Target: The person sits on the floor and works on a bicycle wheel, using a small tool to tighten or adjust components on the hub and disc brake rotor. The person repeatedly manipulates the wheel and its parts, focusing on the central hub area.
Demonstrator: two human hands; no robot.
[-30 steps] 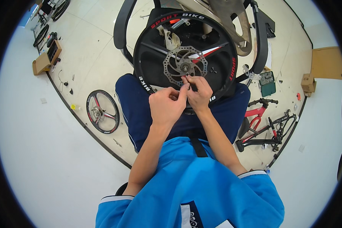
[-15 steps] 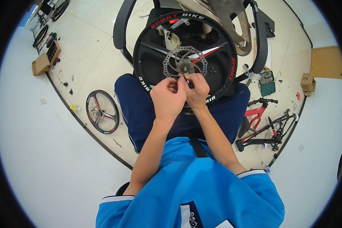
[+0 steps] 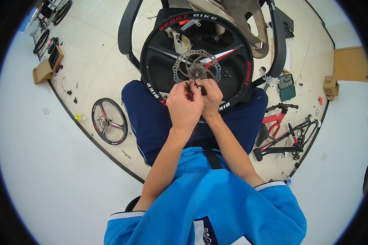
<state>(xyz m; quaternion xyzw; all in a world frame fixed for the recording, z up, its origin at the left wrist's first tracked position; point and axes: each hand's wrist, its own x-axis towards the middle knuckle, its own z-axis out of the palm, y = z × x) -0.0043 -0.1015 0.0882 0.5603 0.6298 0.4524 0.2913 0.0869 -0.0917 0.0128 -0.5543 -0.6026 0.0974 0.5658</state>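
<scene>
A black bicycle wheel (image 3: 146, 65) with three broad spokes lies flat across the chair seat in front of me, against my knees. At its hub sits a silver brake disc (image 3: 178, 70) with a wavy edge, and the axle (image 3: 197, 72) points up from the middle. Just below the axle my left hand (image 3: 185, 104) and my right hand (image 3: 210, 98) meet, fingers pinched together. Something small and dark shows between the fingertips, too tiny to name. A few small dark bolts (image 3: 227, 74) rest on the right side, beside the disc.
Black chair armrests (image 3: 126, 30) flank the wheel. Behind it rises a grey metal frame part (image 3: 257, 45). On the floor are another wheel (image 3: 109, 121) at left, a red and black bicycle frame (image 3: 276, 122), a green case (image 3: 287, 93) and a cardboard box (image 3: 330, 85) at right.
My fingertips have drawn slightly apart near the axle, and a small dark piece shows between them. The wheel appears a little further left in view.
</scene>
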